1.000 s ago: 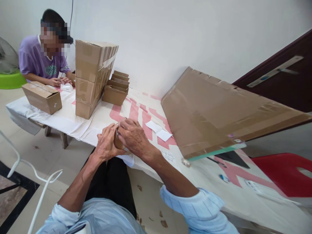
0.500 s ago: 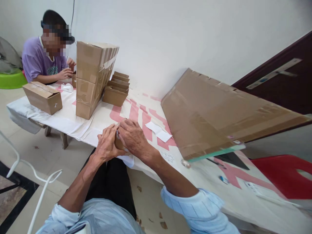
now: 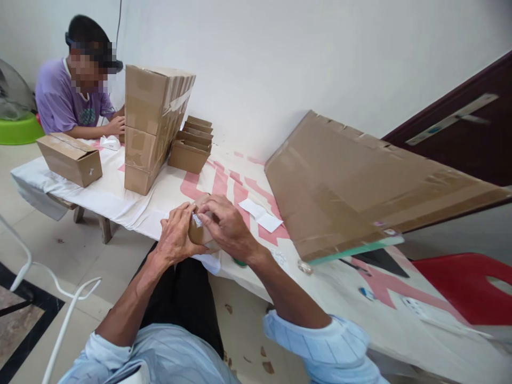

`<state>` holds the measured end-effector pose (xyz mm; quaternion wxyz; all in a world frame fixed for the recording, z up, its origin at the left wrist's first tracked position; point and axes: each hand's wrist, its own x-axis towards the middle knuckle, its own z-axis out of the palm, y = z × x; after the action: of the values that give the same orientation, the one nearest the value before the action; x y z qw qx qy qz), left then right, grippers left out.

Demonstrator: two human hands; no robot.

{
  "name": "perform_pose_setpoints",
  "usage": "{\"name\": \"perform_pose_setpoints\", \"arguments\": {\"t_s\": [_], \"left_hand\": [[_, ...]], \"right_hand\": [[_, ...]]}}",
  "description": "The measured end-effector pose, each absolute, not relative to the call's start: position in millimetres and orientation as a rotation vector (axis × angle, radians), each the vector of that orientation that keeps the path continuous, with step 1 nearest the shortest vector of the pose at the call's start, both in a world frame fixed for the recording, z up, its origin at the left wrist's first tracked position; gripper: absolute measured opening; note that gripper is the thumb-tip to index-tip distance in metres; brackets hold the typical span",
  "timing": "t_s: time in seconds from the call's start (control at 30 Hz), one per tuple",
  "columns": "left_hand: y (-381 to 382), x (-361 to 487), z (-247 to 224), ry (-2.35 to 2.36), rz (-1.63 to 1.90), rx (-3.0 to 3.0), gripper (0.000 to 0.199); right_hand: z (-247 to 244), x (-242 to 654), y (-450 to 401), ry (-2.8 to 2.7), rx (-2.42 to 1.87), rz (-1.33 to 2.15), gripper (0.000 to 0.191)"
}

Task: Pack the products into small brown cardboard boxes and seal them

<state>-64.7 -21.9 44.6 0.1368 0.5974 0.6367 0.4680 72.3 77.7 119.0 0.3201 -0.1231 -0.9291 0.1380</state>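
Note:
A small brown cardboard box point(image 3: 196, 233) is gripped at the table's front edge by my left hand point(image 3: 175, 232), fingers along its far side and thumb along its near side. A small shiny, whitish patch, like clear tape or a sticker point(image 3: 197, 220), shows on the end of the box facing me. Over the box's right side, my right hand point(image 3: 224, 221) is closed, thumb and forefinger bent together close to that patch. Whether anything is pinched between those fingertips I cannot make out. Part of the box is hidden behind both hands.
Stacked cardboard boxes point(image 3: 146, 128) stand left of centre, with open boxes point(image 3: 190, 154) behind and a closed box point(image 3: 74, 160) further left. A large cardboard sheet point(image 3: 340, 186) leans at right. White paper point(image 3: 260, 214) lies nearby. A co-worker point(image 3: 76, 101) sits at far left.
My right hand has lifted and turned slightly, uncovering the shiny patch and more of the box. My left hand keeps its hold. The co-worker's hands have shifted behind the stacked boxes.

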Motion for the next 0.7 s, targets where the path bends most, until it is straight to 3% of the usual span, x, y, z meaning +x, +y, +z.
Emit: {"name": "perform_pose_setpoints", "arguments": {"t_s": [0.13,0.33,0.53,0.7], "left_hand": [[-25,-65,50,1.875,1.307,1.71,0.114],[-25,-71,51,1.895,1.265,1.727,0.116],[-19,-98,35,1.857,1.426,1.752,0.109],[-11,-122,26,1.824,1.472,1.793,0.108]], "right_hand": [[129,85,77,-2.222,-0.412,0.705,0.012],[126,100,82,-2.038,-0.523,0.898,0.016],[112,146,117,-1.837,-0.663,0.791,0.02],[71,235,161,-1.608,-0.973,0.627,0.025]]}}
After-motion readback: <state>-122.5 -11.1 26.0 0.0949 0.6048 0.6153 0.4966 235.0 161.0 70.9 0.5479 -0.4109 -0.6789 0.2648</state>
